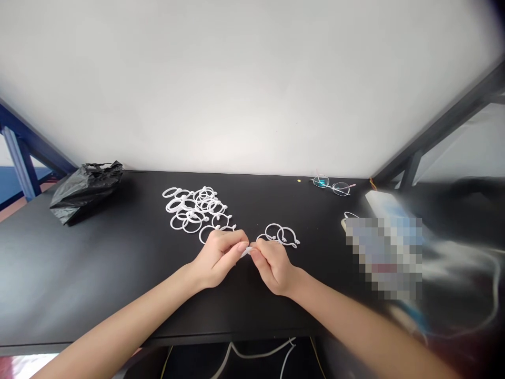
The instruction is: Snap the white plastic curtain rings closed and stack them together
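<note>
My left hand (225, 256) and my right hand (274, 265) meet over the front middle of the black table, both closed. Pinched between their thumbs and fingers is a small white plastic piece (246, 251), which looks like part of a white curtain ring; most of it is hidden by the fingers. Just beyond my left hand lies a loose pile of white curtain rings (192, 225), each with a small knob-like clasp. A smaller group of the same rings (289, 228) rests behind my right hand, partly covered by it.
At the left stands a crumpled black plastic bag (87, 190). Round-lensed glasses (330, 185) lie near the wall at the back right. A blurred-out item (381, 255), a white box-like object (389, 208) and a pale cable (495, 284) occupy the right side. Metal frame bars flank the table.
</note>
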### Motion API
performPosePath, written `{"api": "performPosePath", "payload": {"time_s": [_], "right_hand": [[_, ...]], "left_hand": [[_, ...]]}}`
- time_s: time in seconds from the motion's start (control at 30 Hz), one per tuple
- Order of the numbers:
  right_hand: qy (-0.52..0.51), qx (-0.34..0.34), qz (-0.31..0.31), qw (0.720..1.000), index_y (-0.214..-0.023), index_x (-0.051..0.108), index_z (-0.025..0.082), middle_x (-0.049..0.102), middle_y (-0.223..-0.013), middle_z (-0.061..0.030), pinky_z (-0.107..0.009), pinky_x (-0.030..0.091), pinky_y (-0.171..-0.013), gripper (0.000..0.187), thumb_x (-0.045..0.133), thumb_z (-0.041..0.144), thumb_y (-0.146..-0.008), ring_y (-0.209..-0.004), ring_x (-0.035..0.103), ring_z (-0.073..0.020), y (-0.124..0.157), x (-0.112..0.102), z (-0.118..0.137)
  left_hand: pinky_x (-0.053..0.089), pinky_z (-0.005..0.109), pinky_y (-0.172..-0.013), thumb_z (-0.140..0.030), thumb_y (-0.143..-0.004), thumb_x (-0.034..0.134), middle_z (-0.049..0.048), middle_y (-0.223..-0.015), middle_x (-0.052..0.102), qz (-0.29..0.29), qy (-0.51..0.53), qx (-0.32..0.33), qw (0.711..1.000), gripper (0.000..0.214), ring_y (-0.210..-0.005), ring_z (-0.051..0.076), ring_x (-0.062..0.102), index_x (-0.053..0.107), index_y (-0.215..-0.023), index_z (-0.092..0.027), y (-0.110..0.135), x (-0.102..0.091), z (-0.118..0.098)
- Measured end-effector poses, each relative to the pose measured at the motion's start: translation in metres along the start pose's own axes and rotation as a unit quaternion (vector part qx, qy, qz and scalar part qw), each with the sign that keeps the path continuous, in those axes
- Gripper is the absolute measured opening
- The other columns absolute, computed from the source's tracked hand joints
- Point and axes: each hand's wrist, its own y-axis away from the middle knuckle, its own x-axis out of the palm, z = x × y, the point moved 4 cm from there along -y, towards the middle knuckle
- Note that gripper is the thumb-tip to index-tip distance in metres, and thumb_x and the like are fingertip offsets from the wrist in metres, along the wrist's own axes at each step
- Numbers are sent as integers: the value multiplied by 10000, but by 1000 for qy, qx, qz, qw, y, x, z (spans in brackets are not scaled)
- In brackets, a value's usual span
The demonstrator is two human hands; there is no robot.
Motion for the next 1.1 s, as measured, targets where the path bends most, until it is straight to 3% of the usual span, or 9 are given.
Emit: {"api": "performPosePath", "payload": {"time_s": [0.17,0.3,0.4,0.5,0.57,0.67,0.77,0.9,1.1], "right_hand": [[5,10,-66,998,-730,447,235,379,-556,47,-267,275,-474,298,404,359,-997,-448,336,-108,-1,-13,0],[-6,6,-130,992,-876,540,235,399,-538,57,-263,293,-465,238,402,382,-1004,-434,346,-112,2,-25,-3],[8,8,-145,989,-919,575,240,399,-509,66,-264,311,-470,217,422,370,-1001,-418,355,-112,1,-30,-6],[58,18,-152,986,-855,579,243,418,-510,63,-261,326,-481,185,473,320,-985,-430,377,-108,-3,-36,-8],[104,25,-123,987,-799,570,238,436,-524,57,-255,337,-494,181,514,289,-964,-455,393,-104,-8,-40,-9],[156,63,-33,985,-803,584,223,523,-600,35,-255,387,-542,141,562,273,-932,-521,456,-109,-16,-47,-12],[195,84,44,976,-838,605,209,625,-773,-8,-278,449,-659,48,586,183,-874,-710,555,-147,-20,-54,-11],[211,119,147,959,-882,615,215,664,-895,-22,-312,476,-741,95,626,136,-831,-886,565,-193,-19,-56,-11],[242,119,168,948,-841,639,194,674,-874,-49,-368,476,-808,108,590,123,-905,-925,545,-227,-18,-49,-18]], "left_hand": [[318,235,-489,-654,-895,476,-71,-505,373,-24,-149,-12,988,495,-446,99,364,578,-782,-183,-10,-28,12],[405,294,-635,-614,-789,672,15,-666,568,-74,-314,16,946,438,-655,175,518,591,-737,-187,-17,-58,29],[427,384,-809,-571,-794,702,58,-824,630,-65,-369,44,926,379,-822,232,543,646,-826,-198,-17,-64,41],[425,407,-842,-554,-805,705,68,-884,616,-52,-391,41,918,368,-870,247,537,673,-900,-200,-16,-63,50],[427,409,-834,-559,-807,703,72,-902,607,-45,-398,41,915,385,-873,247,532,680,-926,-194,-15,-62,53],[437,405,-827,-556,-810,704,66,-902,602,-49,-395,40,917,402,-868,238,532,678,-973,-190,-14,-62,54],[442,410,-845,-515,-836,697,64,-903,605,-59,-387,42,919,375,-885,238,540,670,-1000,-180,-13,-64,52],[442,410,-851,-431,-911,633,71,-933,624,-68,-383,47,920,260,-917,240,551,665,-993,-186,-12,-63,48],[456,381,-790,-289,-946,591,68,-888,642,-105,-363,114,919,133,-829,207,554,663,-915,-181,-13,-54,32]]}}
